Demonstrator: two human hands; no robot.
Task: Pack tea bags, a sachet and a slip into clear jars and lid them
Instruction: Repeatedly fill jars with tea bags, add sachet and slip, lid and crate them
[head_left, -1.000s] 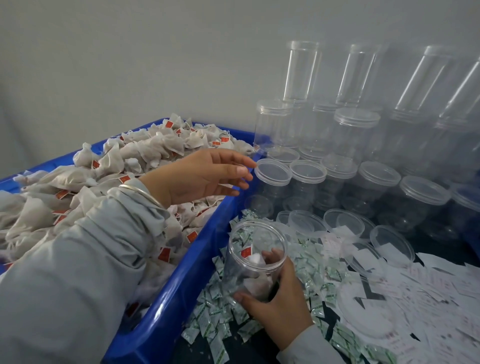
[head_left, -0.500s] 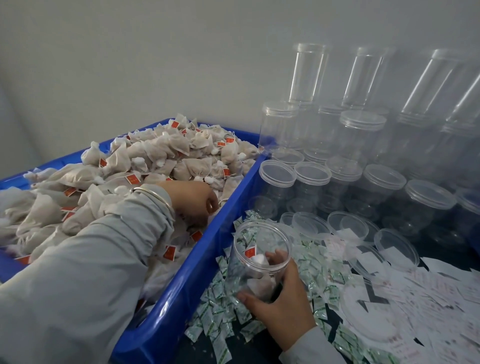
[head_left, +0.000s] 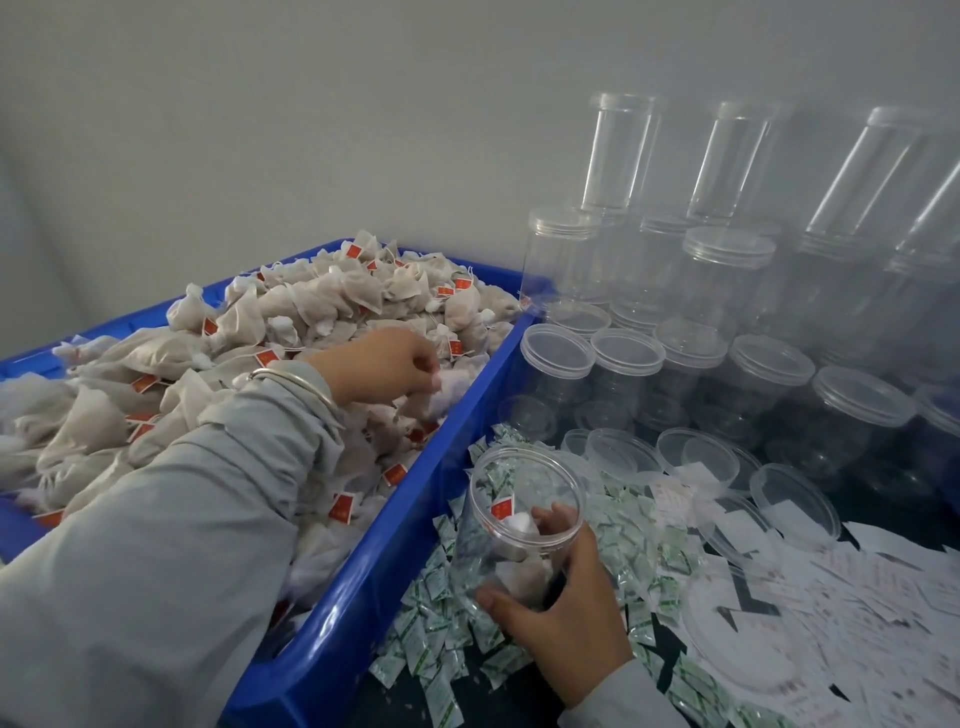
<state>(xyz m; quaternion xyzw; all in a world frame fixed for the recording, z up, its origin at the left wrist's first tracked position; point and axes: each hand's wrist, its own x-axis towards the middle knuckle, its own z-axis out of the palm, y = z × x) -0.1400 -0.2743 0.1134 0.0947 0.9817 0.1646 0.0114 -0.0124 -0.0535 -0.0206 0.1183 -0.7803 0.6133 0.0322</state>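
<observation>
My right hand (head_left: 563, 605) grips an open clear jar (head_left: 519, 525), tilted toward the crate, with a few tea bags inside. My left hand (head_left: 387, 366) is over the blue crate (head_left: 363, 587) and pinches a white tea bag (head_left: 441, 392) lifted just above the heap of tea bags (head_left: 311, 306). Green-and-white sachets (head_left: 431, 623) lie in a pile under and around the jar. White paper slips (head_left: 857, 587) are spread at the right.
Several lidded clear jars (head_left: 727, 291) are stacked at the back right against the wall. Loose clear lids (head_left: 795, 499) lie between them and the slips. A flat clear lid (head_left: 727, 649) rests on the slips.
My left hand dipped into the tea bag heap, then rose pinching a tea bag. The jar in my right hand stayed nearly still.
</observation>
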